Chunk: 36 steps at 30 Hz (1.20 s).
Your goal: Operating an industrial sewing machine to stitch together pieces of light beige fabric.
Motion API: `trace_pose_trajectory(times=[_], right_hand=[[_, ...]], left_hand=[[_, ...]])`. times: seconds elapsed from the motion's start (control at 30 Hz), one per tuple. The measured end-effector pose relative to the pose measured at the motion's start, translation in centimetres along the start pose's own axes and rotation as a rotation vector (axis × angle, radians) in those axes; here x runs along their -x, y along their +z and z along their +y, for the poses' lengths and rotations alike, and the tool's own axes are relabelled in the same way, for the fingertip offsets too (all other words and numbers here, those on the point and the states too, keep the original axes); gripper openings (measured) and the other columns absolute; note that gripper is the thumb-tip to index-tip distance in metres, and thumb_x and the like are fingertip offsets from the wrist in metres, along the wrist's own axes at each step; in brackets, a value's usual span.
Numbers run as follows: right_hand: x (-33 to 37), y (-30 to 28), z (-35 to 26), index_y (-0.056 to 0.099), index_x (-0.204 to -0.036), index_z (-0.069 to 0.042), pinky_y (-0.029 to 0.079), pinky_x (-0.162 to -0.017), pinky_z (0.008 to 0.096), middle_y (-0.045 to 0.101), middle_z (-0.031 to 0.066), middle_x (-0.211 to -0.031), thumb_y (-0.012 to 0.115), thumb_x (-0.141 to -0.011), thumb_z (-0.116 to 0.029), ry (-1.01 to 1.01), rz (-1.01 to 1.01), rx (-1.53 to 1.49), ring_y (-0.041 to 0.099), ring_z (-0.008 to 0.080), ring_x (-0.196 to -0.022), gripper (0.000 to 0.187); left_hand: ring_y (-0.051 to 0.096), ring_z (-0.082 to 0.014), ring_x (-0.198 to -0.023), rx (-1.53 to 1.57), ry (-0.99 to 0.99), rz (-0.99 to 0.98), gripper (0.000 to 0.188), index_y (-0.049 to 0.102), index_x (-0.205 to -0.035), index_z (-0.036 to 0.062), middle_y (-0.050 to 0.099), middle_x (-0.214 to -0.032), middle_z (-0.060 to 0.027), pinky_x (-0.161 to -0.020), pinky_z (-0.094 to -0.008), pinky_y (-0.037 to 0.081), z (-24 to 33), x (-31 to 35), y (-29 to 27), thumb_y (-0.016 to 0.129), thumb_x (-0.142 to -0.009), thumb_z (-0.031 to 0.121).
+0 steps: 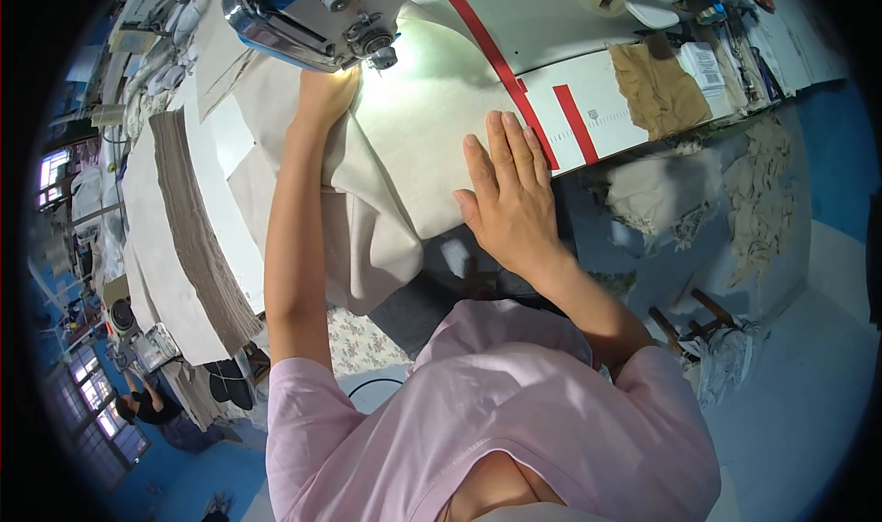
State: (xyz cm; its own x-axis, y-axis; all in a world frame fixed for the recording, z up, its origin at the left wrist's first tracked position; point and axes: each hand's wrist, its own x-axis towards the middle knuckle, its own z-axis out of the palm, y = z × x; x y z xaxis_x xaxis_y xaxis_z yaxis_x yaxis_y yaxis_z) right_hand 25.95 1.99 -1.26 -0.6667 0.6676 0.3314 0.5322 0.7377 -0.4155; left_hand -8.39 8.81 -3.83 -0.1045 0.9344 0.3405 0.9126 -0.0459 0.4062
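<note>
Had beige cloth (427, 145) at twelve o'clock, under the sewing machine head (369, 39): seemingly partway, laid in, not yet cleared, with loose folds left hanging lower! Rested right hand (510, 191) flat at two, fingers slightly parted; tucked left hand (329, 95) in at eleven, couldn't tell finger pose.

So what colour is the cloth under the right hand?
The cloth is plain pale beige; the head view shows it best.

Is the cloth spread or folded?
Partly both: the cloth lies flat left of the right hand, but bunches in loose folds beside the left forearm.
</note>
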Motion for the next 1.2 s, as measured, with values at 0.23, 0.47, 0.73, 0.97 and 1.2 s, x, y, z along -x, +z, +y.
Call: trace_pose_trajectory(times=[0.23,0.47,0.73,0.97,1.2], right_hand=[[-0.1,0.1,-0.1,0.043,-0.152,0.005,0.02,-0.127,0.0599,0.033,0.0343,-0.162,0.064,-0.099,-0.035,-0.004,-0.007,0.007,0.028,0.0484,-0.154,0.069],[0.0,-0.3,0.2,0.046,-0.15,0.004,0.026,-0.125,0.0585,0.038,0.0332,-0.159,0.067,-0.097,-0.032,-0.011,0.013,0.012,0.034,0.0476,-0.15,0.067],[-0.7,-8.3,11.3,0.073,-0.118,-0.005,0.042,-0.093,0.0495,0.061,0.0125,-0.122,0.073,-0.095,-0.021,0.363,0.425,0.503,0.051,0.0372,-0.114,0.028],[-1.2,-9.7,16.8,0.079,-0.104,-0.008,0.042,-0.09,0.0473,0.066,0.0092,-0.112,0.076,-0.092,-0.031,0.4,0.406,0.36,0.056,0.032,-0.105,0.026],[-3.9,-11.8,23.7,0.081,-0.111,-0.014,0.05,-0.087,0.0495,0.069,0.0153,-0.102,0.065,-0.1,-0.044,0.412,0.341,0.828,0.062,0.037,-0.102,0.036]], left_hand=[[0.067,-0.0418,-0.1,0.008,0.055,-0.009,0.019,0.071,-0.105,0.0026,0.073,-0.104,-0.021,-0.088,-0.0483,0.052,-0.8,-0.2,0.1,0.064,-0.09,0.011],[0.066,-0.0404,-0.108,-0.11,0.293,0.041,0.026,0.07,-0.115,0.0047,0.072,-0.112,-0.0195,-0.093,-0.0491,0.052,-6.1,-2.3,0.2,0.067,-0.09,0.014],[0.061,-0.0428,-0.118,-0.335,0.021,-0.102,0.032,0.067,-0.121,0.0055,0.068,-0.124,-0.0205,-0.097,-0.0528,0.049,-2.5,-0.1,-2.1,0.072,-0.091,0.016],[0.055,-0.0376,-0.132,-0.419,-0.001,-0.061,0.033,0.066,-0.129,0.0048,0.064,-0.135,-0.0165,-0.111,-0.0521,0.04,10.8,7.6,-5.1,0.068,-0.098,0.016],[0.052,-0.0353,-0.138,-0.294,-0.051,-0.031,0.037,0.065,-0.132,0.0058,0.061,-0.144,-0.0148,-0.119,-0.0507,0.036,14.1,12.3,-4.8,0.069,-0.096,0.009]])
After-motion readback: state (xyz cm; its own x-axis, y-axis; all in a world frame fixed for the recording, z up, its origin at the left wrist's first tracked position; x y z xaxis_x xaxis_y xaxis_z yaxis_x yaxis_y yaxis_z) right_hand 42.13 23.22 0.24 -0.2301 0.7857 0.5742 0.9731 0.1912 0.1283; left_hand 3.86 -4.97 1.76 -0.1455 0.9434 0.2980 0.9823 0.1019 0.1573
